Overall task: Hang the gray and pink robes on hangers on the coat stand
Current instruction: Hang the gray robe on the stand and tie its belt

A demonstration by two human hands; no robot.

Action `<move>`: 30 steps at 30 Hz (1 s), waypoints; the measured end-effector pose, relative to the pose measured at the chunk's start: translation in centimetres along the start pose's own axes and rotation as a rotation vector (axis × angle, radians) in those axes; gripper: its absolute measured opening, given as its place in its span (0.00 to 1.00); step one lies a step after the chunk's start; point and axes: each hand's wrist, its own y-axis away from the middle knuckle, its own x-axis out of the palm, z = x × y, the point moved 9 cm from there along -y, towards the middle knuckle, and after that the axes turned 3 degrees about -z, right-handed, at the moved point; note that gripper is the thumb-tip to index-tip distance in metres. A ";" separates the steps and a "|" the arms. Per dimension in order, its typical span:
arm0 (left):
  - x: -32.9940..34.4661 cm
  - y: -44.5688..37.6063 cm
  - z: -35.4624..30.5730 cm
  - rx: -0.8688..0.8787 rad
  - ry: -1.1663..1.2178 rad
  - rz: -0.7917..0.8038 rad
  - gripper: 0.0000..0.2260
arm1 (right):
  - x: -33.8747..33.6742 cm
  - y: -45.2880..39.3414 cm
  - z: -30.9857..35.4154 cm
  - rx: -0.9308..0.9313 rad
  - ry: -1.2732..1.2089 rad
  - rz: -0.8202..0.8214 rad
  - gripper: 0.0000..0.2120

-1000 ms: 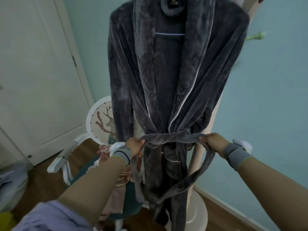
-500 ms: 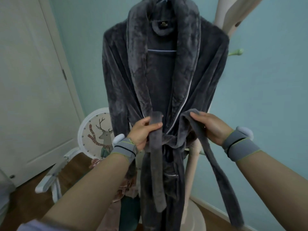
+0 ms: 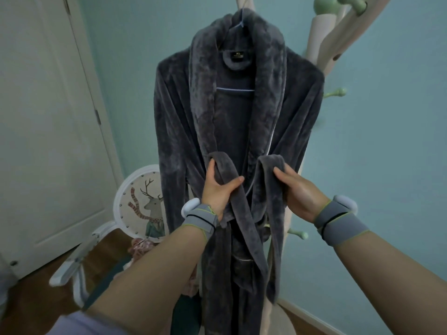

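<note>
The gray robe (image 3: 179, 131) hangs on a blue hanger (image 3: 234, 90) from the white coat stand (image 3: 321, 39), its front facing me. My left hand (image 3: 217, 189) grips one end of the robe's gray belt (image 3: 242, 213) at waist height, thumb across the strap. My right hand (image 3: 297, 189) holds the other belt end, folded over its fingers. Both loose ends hang down in front of the robe. A bit of the pink robe (image 3: 140, 247) shows on the chair seat at lower left, mostly hidden by my left arm.
A white chair (image 3: 121, 197) with a deer picture on its back stands left of the stand. A white door (image 3: 48, 117) fills the left side. Green pegs (image 3: 337, 93) stick out of the stand at the right. The stand's round base (image 3: 287, 317) sits on the wooden floor.
Both hands have lifted the belt ends from a low, wide pull to waist height, closer together. The view has tilted up, so the hanger hook and collar show.
</note>
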 end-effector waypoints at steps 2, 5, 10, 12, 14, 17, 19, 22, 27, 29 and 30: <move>-0.2 0.2 0.0 0.022 -0.093 -0.011 0.45 | 0.1 0.1 -0.1 -0.001 -0.029 0.011 0.12; -0.5 0.2 -0.5 0.069 -0.190 -0.073 0.47 | 0.3 0.2 0.1 -0.024 0.032 0.032 0.13; -0.9 0.1 -1.2 0.163 -0.301 -0.112 0.42 | -0.2 0.5 0.7 -0.088 0.153 0.007 0.12; -1.2 -0.1 -1.0 0.139 -0.273 -0.097 0.38 | -1.1 0.5 0.9 -0.115 0.167 -0.021 0.12; -1.2 -0.2 -1.0 0.111 -0.341 -0.023 0.36 | -2.0 0.5 1.3 -0.133 0.192 -0.054 0.13; -0.1 -0.5 -1.4 0.125 -0.711 0.158 0.34 | -2.2 0.5 1.9 -0.155 0.329 -0.039 0.17; 0.9 -0.5 -1.8 0.157 -0.918 0.234 0.29 | -1.2 0.7 2.4 -0.174 0.466 0.030 0.17; 3.2 0.1 -1.4 0.152 -1.134 0.388 0.21 | 1.6 1.0 3.1 -0.259 0.715 0.146 0.15; 6.4 2.0 -0.1 0.181 -1.210 0.633 0.12 | 3.5 -0.4 3.3 -0.311 0.867 0.107 0.15; 6.4 2.4 -0.5 0.204 -1.125 0.633 0.14 | 2.6 -1.3 2.0 -0.230 0.916 0.065 0.19; 6.2 2.5 -0.7 0.217 -1.097 0.626 0.14 | 2.1 -1.7 1.0 -0.177 0.936 0.053 0.21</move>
